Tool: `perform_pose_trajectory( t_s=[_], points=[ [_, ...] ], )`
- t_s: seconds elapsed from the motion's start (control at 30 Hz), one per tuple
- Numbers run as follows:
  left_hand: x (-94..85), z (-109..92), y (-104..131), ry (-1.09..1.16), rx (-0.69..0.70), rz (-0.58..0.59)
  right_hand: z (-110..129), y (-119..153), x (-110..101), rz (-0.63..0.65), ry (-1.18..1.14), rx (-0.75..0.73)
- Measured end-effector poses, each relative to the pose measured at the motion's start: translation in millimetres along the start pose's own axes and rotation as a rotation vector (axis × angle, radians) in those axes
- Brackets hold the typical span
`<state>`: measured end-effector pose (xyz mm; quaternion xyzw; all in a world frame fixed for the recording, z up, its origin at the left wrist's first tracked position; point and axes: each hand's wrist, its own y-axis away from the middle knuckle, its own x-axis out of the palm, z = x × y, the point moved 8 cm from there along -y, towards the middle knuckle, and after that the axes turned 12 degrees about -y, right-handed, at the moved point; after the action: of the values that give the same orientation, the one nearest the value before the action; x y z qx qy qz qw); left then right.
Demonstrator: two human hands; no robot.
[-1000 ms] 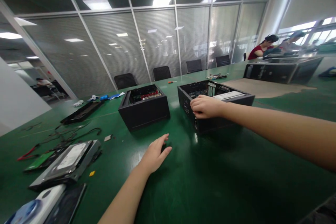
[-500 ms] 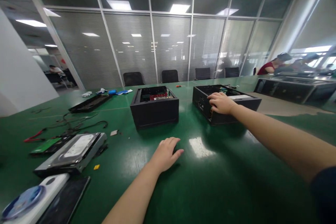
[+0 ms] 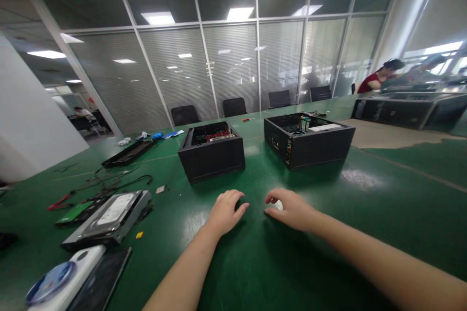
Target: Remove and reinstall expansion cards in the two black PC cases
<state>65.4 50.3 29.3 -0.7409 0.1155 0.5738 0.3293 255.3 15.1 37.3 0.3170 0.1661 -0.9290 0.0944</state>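
My left hand (image 3: 226, 213) is low over the green table (image 3: 233, 272), thumb and curved fingers apart, with nothing visible in it. To its right, my right hand (image 3: 290, 209) hovers over the table with a gap between its thumb and bent fingers. A bright patch shows through that gap, apparently a reflection on the tabletop. Beyond my left hand stands a black computer case (image 3: 215, 158), its top uncovered and a red board inside. A second open black computer case (image 3: 319, 148) sits beyond my right hand, with wires inside. Neither hand touches a case.
On the left lie a hard drive (image 3: 116, 209), a green circuit board (image 3: 75, 214), dark cables (image 3: 109, 180), a yellow piece (image 3: 139, 235) and a white device with a blue disc (image 3: 53, 282). A screwdriver (image 3: 248, 119) lies farther back. A large case (image 3: 397, 109) stands far right near a person (image 3: 375, 80).
My right hand has left the right computer case and come back toward me, now level with my left hand. The left hand has barely moved. The view has shifted slightly.
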Motion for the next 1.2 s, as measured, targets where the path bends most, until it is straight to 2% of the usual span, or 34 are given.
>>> perform_pose_trajectory(
  t_s=[0.1, 0.17, 0.37, 0.5, 0.57, 0.67, 0.77, 0.87, 1.03, 1.2],
  points=[
    [-6.4, 6, 1, -0.046, -0.03, -0.033, -23, -6, -1, -0.17, -0.121, 0.029],
    [-11.8, 9, 2, -0.084, -0.05, -0.059, -36, -11, -3, -0.23, -0.22, 0.002],
    [-37.2, 8, 2, -0.221, -0.11, -0.144, -48, -19, -6, -0.209, -0.466, -0.05],
    [-66.3, 15, -20, -0.354, -0.169, -0.205, -57, -21, -1, -0.167, -0.555, -0.005],
    [-82.0, 30, -43, -0.439, -0.205, -0.219, -63, -24, 1, -0.151, -0.582, 0.008],
    [-99.3, 65, -83, -0.547, -0.246, -0.192, -69, -27, 5, -0.138, -0.643, 0.034],
    [-107.4, 104, -114, -0.628, -0.316, -0.121, -68, -28, 9, -0.113, -0.701, 0.059],
    [-111.5, 134, -130, -0.662, -0.422, -0.068, -64, -27, 11, -0.101, -0.73, 0.079],
    [-113.1, 158, -149, -0.658, -0.545, -0.008, -55, -25, 16, -0.085, -0.754, 0.069],
    [-110.2, 160, -152, -0.691, -0.588, -0.04, -38, -19, 14, -0.046, -0.622, -0.053]
  ],
)
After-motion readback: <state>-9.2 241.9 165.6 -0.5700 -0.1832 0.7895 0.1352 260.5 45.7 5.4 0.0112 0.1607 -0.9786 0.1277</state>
